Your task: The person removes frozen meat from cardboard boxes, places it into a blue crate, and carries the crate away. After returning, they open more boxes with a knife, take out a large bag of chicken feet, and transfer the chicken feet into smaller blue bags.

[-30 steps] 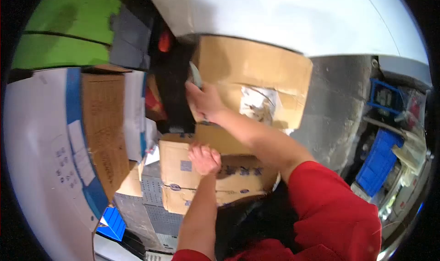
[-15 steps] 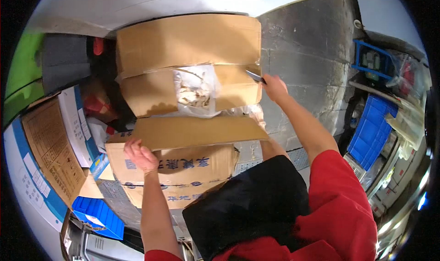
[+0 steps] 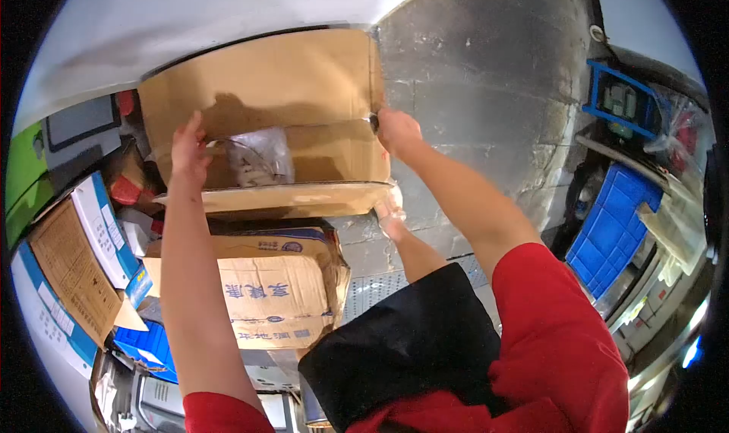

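My left hand (image 3: 190,148) has left the printed carton (image 3: 266,285) and is raised at the left end of the large open box (image 3: 262,64), fingers spread and gripping nothing; whether they touch the cardboard I cannot tell. My right hand (image 3: 399,133) has come in to the box's right edge, fingers curled around what looks like the knife (image 3: 373,121), its blade now mostly out of sight.

The box sits on the far side of the printed carton, its far flap up toward the pale surface behind. The near flap (image 3: 292,198), broad to my view half a second ago, now shows as a narrow strip, and more of the carton's top is in sight. The clear plastic bag (image 3: 262,156) of pale pieces lies inside the box, between my hands.

With a hand at each end, I judge the box better placed for two-handed handling, though the blade by the cardboard could nick it.
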`<state>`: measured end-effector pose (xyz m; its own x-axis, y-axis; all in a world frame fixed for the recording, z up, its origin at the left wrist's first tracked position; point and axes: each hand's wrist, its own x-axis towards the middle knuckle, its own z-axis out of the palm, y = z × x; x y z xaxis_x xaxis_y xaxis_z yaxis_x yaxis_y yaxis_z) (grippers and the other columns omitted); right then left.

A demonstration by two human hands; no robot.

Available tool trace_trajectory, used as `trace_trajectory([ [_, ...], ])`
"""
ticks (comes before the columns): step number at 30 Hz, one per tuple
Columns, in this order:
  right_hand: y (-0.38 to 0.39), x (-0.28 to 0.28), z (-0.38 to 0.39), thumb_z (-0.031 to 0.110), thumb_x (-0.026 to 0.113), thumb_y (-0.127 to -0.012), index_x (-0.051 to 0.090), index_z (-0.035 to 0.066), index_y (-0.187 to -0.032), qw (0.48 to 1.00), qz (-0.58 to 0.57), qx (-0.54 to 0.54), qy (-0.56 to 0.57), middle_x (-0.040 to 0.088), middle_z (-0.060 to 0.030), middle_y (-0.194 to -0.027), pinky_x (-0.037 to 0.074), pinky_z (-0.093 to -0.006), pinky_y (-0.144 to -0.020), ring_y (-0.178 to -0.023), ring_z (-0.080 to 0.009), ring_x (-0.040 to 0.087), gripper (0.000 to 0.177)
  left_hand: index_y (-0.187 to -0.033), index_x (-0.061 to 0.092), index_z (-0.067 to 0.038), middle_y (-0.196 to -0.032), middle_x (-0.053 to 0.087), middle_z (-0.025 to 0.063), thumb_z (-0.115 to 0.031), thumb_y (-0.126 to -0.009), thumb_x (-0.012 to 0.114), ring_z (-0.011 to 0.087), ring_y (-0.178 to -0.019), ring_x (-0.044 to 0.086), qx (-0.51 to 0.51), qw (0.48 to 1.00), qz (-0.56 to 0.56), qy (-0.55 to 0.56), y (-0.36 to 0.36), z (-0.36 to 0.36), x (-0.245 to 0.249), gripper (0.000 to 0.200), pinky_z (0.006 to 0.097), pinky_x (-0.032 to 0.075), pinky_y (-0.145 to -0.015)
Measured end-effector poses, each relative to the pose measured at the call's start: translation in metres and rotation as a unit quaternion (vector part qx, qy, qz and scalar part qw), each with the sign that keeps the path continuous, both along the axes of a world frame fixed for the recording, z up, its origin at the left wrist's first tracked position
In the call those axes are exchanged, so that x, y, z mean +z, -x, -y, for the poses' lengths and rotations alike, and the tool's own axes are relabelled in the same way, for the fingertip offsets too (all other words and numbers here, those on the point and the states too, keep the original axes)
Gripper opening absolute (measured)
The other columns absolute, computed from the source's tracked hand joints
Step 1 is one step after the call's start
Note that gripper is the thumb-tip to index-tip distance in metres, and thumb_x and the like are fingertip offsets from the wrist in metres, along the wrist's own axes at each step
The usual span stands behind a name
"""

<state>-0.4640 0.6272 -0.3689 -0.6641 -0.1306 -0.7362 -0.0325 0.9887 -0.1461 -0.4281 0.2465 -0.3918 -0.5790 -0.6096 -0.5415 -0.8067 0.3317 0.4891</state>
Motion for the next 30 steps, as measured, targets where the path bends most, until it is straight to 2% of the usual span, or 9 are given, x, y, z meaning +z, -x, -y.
trace_trajectory([
  [2,0.004,0.003,-0.001,0.010,0.047,-0.078,0.060,0.001,-0.094,1.000,0.007,-0.003,0.008,0.063,-0.0182,-0.091,0.049,-0.0433,-0.075,-0.088,-0.0355,0.061,0.022,-0.119,0.049,-0.006,-0.110,0.050,0.0129,-0.035,-0.080,0.060,0.0311,-0.091,0.053,0.453,0.853,-0.007,-0.261,0.032,-0.031,0.039,0.049,0.0521,0.037,-0.088],
  [5,0.013,0.001,0.002,0.009,0.048,-0.078,0.062,0.002,-0.089,0.998,-0.048,-0.039,0.024,0.064,-0.0174,-0.089,0.049,-0.0431,-0.074,-0.087,-0.0345,0.061,0.020,-0.117,0.050,-0.008,-0.104,0.047,0.0098,-0.028,-0.083,0.058,0.0310,-0.080,0.051,0.513,0.758,-0.177,-0.362,0.004,-0.026,-0.015,0.041,0.0532,0.040,-0.085],
  [7,0.035,-0.001,-0.017,0.010,0.050,-0.078,0.064,0.003,-0.086,0.993,-0.101,-0.065,-0.001,0.064,-0.0172,-0.088,0.050,-0.0427,-0.073,-0.085,-0.0337,0.061,0.018,-0.116,0.050,-0.007,-0.106,0.051,0.0107,-0.022,-0.086,0.055,0.0278,-0.087,0.053,0.520,0.788,-0.176,-0.279,0.000,-0.046,0.004,0.034,0.0454,0.044,-0.082],
  [9,0.096,0.027,-0.059,0.010,0.052,-0.077,0.063,0.005,-0.090,0.991,-0.035,-0.051,-0.116,0.064,-0.0165,-0.085,0.050,-0.0428,-0.070,-0.082,-0.0335,0.062,0.018,-0.116,0.050,-0.006,-0.107,0.055,0.0110,-0.022,-0.087,0.053,0.0245,-0.093,0.054,0.440,0.715,-0.330,-0.431,-0.004,-0.042,0.015,0.032,0.0384,0.045,-0.082],
  [13,0.070,0.076,-0.126,0.005,0.048,-0.078,0.060,0.001,-0.088,0.987,0.066,0.110,-0.100,0.061,-0.0210,-0.088,0.045,-0.0438,-0.076,-0.088,-0.0358,0.058,0.016,-0.108,0.051,-0.002,-0.104,0.057,0.0109,-0.035,-0.088,0.052,0.0250,-0.099,0.055,0.230,0.806,-0.346,-0.421,0.052,-0.031,0.104,0.038,0.0404,0.045,-0.084],
  [18,-0.003,0.068,0.010,-0.002,0.055,-0.069,0.056,0.008,-0.103,0.924,-0.060,0.216,0.311,0.051,-0.0107,-0.113,0.046,-0.0381,-0.081,-0.103,-0.0306,0.050,0.036,-0.111,0.045,0.000,-0.109,0.052,0.0130,-0.044,-0.090,0.043,0.0308,-0.103,0.051,0.164,0.825,-0.310,-0.442,0.095,-0.017,0.137,0.049,0.0442,0.041,-0.091],
  [23,0.018,0.024,0.154,0.006,0.060,-0.065,0.065,0.005,-0.083,0.862,-0.097,0.481,0.126,0.057,-0.0071,-0.106,0.049,-0.0348,-0.078,-0.105,-0.0250,0.048,0.018,-0.115,0.040,-0.002,-0.121,0.044,0.0124,-0.041,-0.090,0.045,0.0308,-0.109,0.049,0.057,0.851,-0.287,-0.437,0.082,-0.016,0.136,0.047,0.0456,0.039,-0.093],
  [28,0.002,0.060,0.152,0.014,0.062,-0.066,0.069,0.010,-0.073,0.838,0.077,0.540,-0.010,0.061,-0.0055,-0.083,0.050,-0.0331,-0.068,-0.100,-0.0242,0.050,0.011,-0.138,0.014,-0.007,-0.125,0.046,0.0118,-0.017,-0.080,0.057,0.0256,-0.105,0.053,-0.053,0.851,-0.254,-0.456,0.046,-0.024,0.144,0.073,0.0393,0.039,-0.090],
  [30,-0.015,0.086,0.107,0.015,0.061,-0.066,0.068,0.010,-0.071,0.815,0.023,0.577,0.039,0.060,-0.0055,-0.080,0.049,-0.0331,-0.065,-0.094,-0.0237,0.052,0.010,-0.137,0.028,-0.009,-0.118,0.054,0.0116,-0.009,-0.076,0.058,0.0234,-0.105,0.053,-0.092,0.910,-0.206,-0.349,0.026,-0.015,0.099,0.067,0.0356,0.040,-0.087],
])
